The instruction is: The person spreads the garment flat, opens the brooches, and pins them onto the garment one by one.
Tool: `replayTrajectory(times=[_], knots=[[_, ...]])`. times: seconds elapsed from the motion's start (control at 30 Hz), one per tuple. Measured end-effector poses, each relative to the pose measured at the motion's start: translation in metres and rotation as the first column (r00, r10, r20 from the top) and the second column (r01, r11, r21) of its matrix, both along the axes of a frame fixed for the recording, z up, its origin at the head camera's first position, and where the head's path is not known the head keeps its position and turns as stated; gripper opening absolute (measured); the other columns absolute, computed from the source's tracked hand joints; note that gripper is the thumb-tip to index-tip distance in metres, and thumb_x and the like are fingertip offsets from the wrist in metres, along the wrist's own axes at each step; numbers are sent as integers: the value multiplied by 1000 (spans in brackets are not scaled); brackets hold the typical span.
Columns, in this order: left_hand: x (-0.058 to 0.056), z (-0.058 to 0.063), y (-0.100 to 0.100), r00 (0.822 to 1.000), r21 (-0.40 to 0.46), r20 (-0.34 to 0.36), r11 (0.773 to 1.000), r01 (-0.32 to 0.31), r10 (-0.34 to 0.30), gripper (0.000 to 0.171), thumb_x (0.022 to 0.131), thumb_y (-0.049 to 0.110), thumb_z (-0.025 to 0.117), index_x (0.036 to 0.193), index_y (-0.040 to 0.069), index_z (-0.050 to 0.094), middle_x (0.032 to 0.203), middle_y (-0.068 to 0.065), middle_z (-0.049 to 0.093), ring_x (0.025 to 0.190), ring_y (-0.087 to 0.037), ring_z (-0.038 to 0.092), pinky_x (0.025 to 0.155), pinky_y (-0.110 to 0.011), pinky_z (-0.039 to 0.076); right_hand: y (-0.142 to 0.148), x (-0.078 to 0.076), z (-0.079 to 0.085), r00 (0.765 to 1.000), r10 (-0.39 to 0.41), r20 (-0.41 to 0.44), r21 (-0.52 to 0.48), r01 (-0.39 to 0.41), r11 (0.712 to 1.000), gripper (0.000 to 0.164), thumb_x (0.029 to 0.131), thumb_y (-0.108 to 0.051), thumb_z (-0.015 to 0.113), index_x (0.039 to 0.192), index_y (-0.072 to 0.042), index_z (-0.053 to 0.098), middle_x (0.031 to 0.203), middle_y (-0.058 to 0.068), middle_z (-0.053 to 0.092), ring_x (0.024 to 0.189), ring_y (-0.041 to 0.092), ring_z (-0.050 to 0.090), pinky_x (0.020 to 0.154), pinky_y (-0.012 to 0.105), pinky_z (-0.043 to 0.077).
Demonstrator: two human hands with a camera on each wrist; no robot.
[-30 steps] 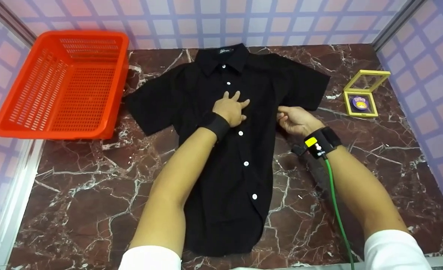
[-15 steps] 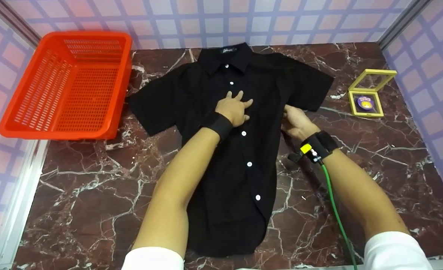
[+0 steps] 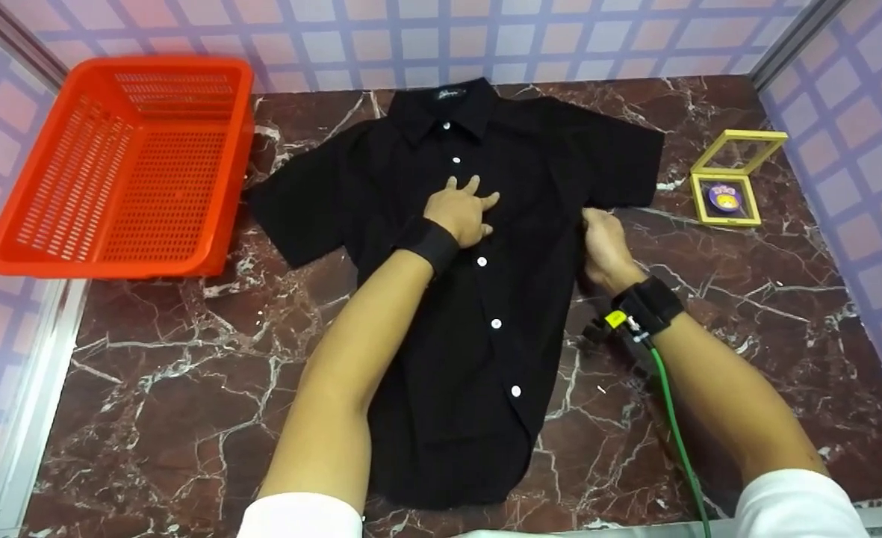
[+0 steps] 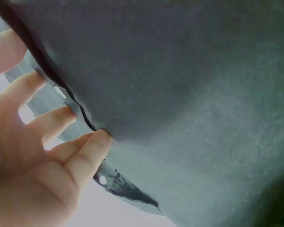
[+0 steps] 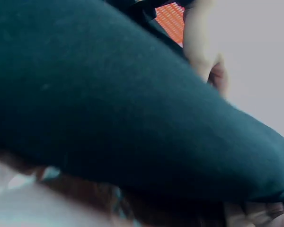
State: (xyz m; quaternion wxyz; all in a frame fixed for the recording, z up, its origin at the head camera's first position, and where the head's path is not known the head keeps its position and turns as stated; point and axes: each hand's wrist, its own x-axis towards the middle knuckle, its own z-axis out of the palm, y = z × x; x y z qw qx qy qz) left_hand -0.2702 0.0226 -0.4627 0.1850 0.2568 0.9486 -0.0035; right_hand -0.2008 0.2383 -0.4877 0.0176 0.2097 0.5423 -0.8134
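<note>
A black short-sleeved button-up shirt [image 3: 441, 359] lies front up on the marble-patterned table, its collar toward the back wall. On its chest, by the button placket, my left hand [image 3: 457, 214] rests with fingers spread; in the left wrist view the fingertips [image 4: 102, 137] press on the cloth. My right hand [image 3: 603, 243] pinches the shirt's side edge just below the right-hand sleeve [image 3: 627, 164]. From the right wrist the raised cloth [image 5: 132, 104] fills much of the view, and only some right fingers [image 5: 255, 213] show at the bottom corner.
A red plastic basket [image 3: 239, 149] stands at the back left. To the right of the shirt sits a small yellow display box [image 3: 726, 221] with its lid raised and a purple round item inside. A green cable [image 3: 672, 411] trails from the right wrist band.
My right hand has moved to the right, drawing the shirt's side edge and sleeve outward. The left hand stays in place on the chest.
</note>
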Motion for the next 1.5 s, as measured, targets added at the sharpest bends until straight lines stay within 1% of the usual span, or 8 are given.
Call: replayTrajectory(times=[0.1,0.23,0.4,0.73,0.93,1.1,1.27,1.5], knots=[[-1,1,0,1000,-6,-3,1000,4,-4,60,91,47,50,145,37,25,154,-6,11,137,-41,14,105,-48,30,12,10,3,985,151,78,-98,-143,985,30,98,-27,42,79,-9,56,73,3,57,65,17,56,61,29,47],[-2,4,1,1000,-15,7,1000,3,-2,61,91,46,51,145,36,25,154,-7,12,136,-42,15,106,-48,29,31,23,6,914,364,179,-194,-330,924,39,96,-45,38,93,-10,54,80,5,62,72,20,60,68,32,48],[-5,7,2,1000,-26,24,1000,12,-11,62,91,46,51,145,36,25,154,-8,11,136,-42,15,107,-48,25,49,38,6,843,523,127,-193,-496,846,50,95,-49,38,116,-6,53,102,11,63,95,25,61,84,39,48],[-7,4,0,999,-14,44,1000,19,-19,62,90,44,54,145,33,27,153,-10,13,136,-42,15,110,-45,18,59,53,-10,886,411,-216,-230,-455,860,37,95,-21,52,125,0,50,112,12,64,100,22,59,92,39,42],[-6,4,1,999,-21,41,999,27,-26,62,90,44,54,145,32,28,153,-11,14,136,-41,17,111,-44,17,63,57,-15,807,458,-372,-190,-549,814,58,94,0,47,145,-3,19,139,21,40,116,32,51,90,46,45],[-6,5,3,999,-27,44,999,24,-23,62,90,45,53,145,33,27,153,-11,13,136,-42,17,109,-47,21,69,65,-10,780,559,-280,30,-575,817,63,91,2,53,145,-6,22,126,18,53,97,24,60,73,33,51],[-8,6,4,998,-35,53,999,17,-16,63,90,45,53,146,34,26,154,-11,12,136,-43,16,109,-48,20,79,71,-8,693,698,-179,216,-664,715,63,86,8,56,142,-2,28,109,19,60,74,18,56,59,26,48],[-9,7,5,998,-37,65,999,25,-22,63,91,45,52,146,33,25,154,-10,10,136,-43,15,109,-48,20,93,80,-4,590,805,-60,425,-715,556,55,80,18,55,131,3,43,103,21,61,76,21,57,64,26,51]])
